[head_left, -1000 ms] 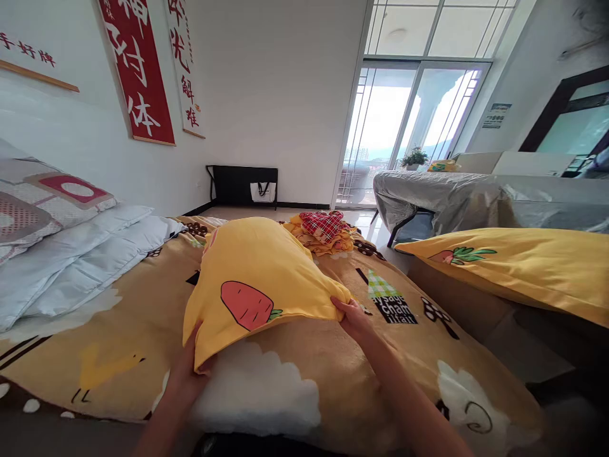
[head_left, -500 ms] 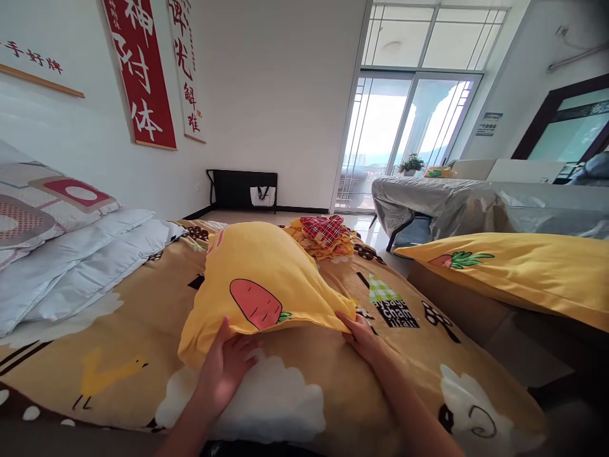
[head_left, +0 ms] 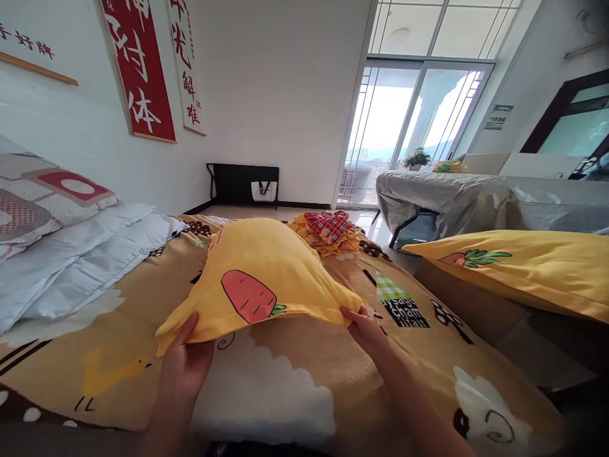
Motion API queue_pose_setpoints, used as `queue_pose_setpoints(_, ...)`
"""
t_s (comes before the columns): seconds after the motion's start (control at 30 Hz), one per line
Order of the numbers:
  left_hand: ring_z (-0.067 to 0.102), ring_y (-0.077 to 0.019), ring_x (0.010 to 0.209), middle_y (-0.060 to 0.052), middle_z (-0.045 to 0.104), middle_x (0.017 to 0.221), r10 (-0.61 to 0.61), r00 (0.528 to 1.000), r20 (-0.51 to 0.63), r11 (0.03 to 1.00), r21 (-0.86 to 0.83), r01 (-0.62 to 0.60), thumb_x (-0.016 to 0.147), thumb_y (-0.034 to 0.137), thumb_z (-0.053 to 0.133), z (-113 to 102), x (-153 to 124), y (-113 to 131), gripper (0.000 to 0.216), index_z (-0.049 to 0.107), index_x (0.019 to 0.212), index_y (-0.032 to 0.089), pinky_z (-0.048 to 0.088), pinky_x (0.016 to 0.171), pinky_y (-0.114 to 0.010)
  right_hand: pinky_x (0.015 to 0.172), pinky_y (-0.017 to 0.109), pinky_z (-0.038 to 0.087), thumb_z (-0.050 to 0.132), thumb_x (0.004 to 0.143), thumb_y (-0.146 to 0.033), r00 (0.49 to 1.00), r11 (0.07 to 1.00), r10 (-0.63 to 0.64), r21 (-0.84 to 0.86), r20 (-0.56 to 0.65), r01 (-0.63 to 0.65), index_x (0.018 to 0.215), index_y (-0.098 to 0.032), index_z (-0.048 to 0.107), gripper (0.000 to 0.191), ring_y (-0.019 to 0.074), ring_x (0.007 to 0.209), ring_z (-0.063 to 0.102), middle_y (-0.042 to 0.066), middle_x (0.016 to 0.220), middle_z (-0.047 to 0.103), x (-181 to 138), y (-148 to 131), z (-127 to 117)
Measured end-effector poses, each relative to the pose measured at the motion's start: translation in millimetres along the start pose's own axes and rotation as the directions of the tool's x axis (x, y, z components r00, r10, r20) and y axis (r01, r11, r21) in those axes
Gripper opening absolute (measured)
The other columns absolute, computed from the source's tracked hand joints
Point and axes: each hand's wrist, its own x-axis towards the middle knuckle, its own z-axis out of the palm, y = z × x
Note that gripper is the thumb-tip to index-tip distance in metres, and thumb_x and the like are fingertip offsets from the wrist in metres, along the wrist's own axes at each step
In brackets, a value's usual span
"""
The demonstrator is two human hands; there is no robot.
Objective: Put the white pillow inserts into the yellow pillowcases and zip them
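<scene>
A yellow pillow with a red carrot print (head_left: 259,279) lies on the tan patterned bedspread (head_left: 304,381) in front of me. My left hand (head_left: 186,363) pinches the pillowcase's near left corner, thumb on top and fingers underneath. My right hand (head_left: 365,325) grips the near right corner of the same pillowcase. The near edge of the case is stretched flat between the two hands.
A second yellow carrot pillow (head_left: 528,266) rests at the right. A folded white duvet (head_left: 76,260) and a patterned pillow (head_left: 42,203) lie at the left. A pile of yellow and red plaid cloth (head_left: 328,230) sits beyond the pillow. A grey covered table (head_left: 476,203) stands further right.
My left hand moved from the pillow's underside out to the near left corner and pulled it leftwards, flattening the case's edge. My right hand kept its hold on the right corner.
</scene>
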Motion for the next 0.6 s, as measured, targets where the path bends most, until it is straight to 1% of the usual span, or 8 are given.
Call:
queue_pose_setpoints(0.07, 0.064, -0.0187, 0.11, -0.004, 0.068, 0.119, 0.02, 1.0, 0.003, 1.0, -0.002, -0.02, 0.088, 0.009, 0.049, -10.0, -2.1, -3.3, 0.037, 0.065, 0.118, 0.025, 0.059, 0.083, -0.025, 0.066, 0.025, 0.057, 0.087, 0.049, -0.018, 1.0, 0.998, -0.026, 0.054, 0.016, 0.026, 0.083, -0.02, 0.068, 0.039, 0.0183, 0.079, 0.069, 0.001, 0.083, 0.073, -2.4, -4.9, -0.4)
queue_pose_setpoints(0.17, 0.057, -0.0201, 0.12, -0.005, 0.066, 0.123, -0.007, 0.998, -0.062, 0.999, 0.037, 0.009, 0.092, 0.017, 0.046, -30.6, 2.4, -12.8, 0.033, 0.066, 0.118, 0.025, 0.059, 0.084, -0.025, 0.063, 0.023, 0.057, 0.087, 0.05, -0.018, 0.999, 0.995, 0.013, 0.096, 0.037, -0.017, 0.082, -0.02, 0.068, 0.038, 0.0166, 0.074, 0.069, 0.001, 0.081, 0.072, -5.8, -8.5, -4.1)
queue_pose_setpoints(0.23, 0.056, -0.0199, 0.122, -0.006, 0.064, 0.126, -0.027, 0.993, -0.111, 0.995, 0.092, 0.038, 0.093, 0.021, 0.047, -41.9, 8.0, -16.2, 0.031, 0.065, 0.118, 0.023, 0.059, 0.081, -0.023, 0.058, 0.021, 0.055, 0.088, 0.05, -0.019, 0.999, 0.991, 0.043, 0.126, 0.022, -0.046, 0.082, -0.019, 0.067, 0.039, 0.014, 0.068, 0.067, 0.0, 0.079, 0.071, -7.1, -7.5, -5.9)
queue_pose_setpoints(0.3, 0.06, -0.0197, 0.116, -0.006, 0.062, 0.129, -0.035, 0.989, -0.141, 0.982, 0.181, 0.06, 0.09, 0.018, 0.053, -46.7, 13.2, -14.5, 0.031, 0.065, 0.118, 0.021, 0.06, 0.078, -0.022, 0.046, 0.016, 0.049, 0.089, 0.05, -0.021, 0.998, 0.986, 0.057, 0.157, 0.002, -0.057, 0.076, -0.019, 0.063, 0.037, 0.0083, 0.053, 0.059, -0.003, 0.068, 0.067, -7.8, -4.8, -6.1)
queue_pose_setpoints(0.37, 0.066, -0.0199, 0.106, -0.007, 0.062, 0.129, -0.044, 0.994, -0.099, 0.964, 0.257, 0.069, 0.087, 0.016, 0.057, -44.1, 17.2, -9.0, 0.031, 0.064, 0.117, 0.02, 0.061, 0.075, -0.024, 0.035, 0.014, 0.038, 0.089, 0.051, -0.025, 0.995, 0.979, 0.101, 0.177, -0.008, -0.098, 0.068, -0.018, 0.056, 0.038, 0.0027, 0.038, 0.043, -0.007, 0.054, 0.057, -8.8, -1.7, -4.6)
queue_pose_setpoints(0.43, 0.069, -0.0212, 0.097, -0.009, 0.065, 0.124, -0.078, 0.997, -0.027, 0.949, 0.305, 0.083, 0.089, 0.02, 0.056, -36.2, 20.6, -3.5, 0.029, 0.065, 0.117, 0.019, 0.062, 0.072, -0.028, 0.031, 0.014, 0.03, 0.088, 0.053, -0.032, 0.981, 0.967, 0.194, 0.175, -0.026, -0.186, 0.067, -0.019, 0.052, 0.041, 0.0013, 0.033, 0.033, -0.01, 0.047, 0.051, -10.4, 0.9, -1.2)
queue_pose_setpoints(0.5, 0.07, -0.0216, 0.094, -0.01, 0.067, 0.12, -0.107, 0.994, 0.018, 0.935, 0.342, 0.094, 0.089, 0.023, 0.056, -26.1, 24.4, -0.8, 0.03, 0.064, 0.117, 0.019, 0.063, 0.07, -0.029, 0.031, 0.015, 0.028, 0.086, 0.056, -0.04, 0.96, 0.952, 0.277, 0.15, -0.049, -0.267, 0.071, -0.02, 0.053, 0.041, 0.0035, 0.033, 0.035, -0.009, 0.047, 0.05, -12.1, 2.6, 3.8)
queue_pose_setpoints(0.6, 0.071, -0.0195, 0.09, -0.01, 0.07, 0.113, -0.129, 0.992, -0.009, 0.919, 0.374, 0.123, 0.086, 0.009, 0.056, -10.7, 30.3, 1.0, 0.032, 0.065, 0.116, 0.017, 0.062, 0.07, -0.026, 0.034, 0.017, 0.034, 0.086, 0.054, -0.036, 0.971, 0.97, 0.231, 0.09, -0.056, -0.225, 0.073, -0.02, 0.058, 0.038, 0.0058, 0.039, 0.043, -0.007, 0.053, 0.056, -12.8, 0.9, 12.2)
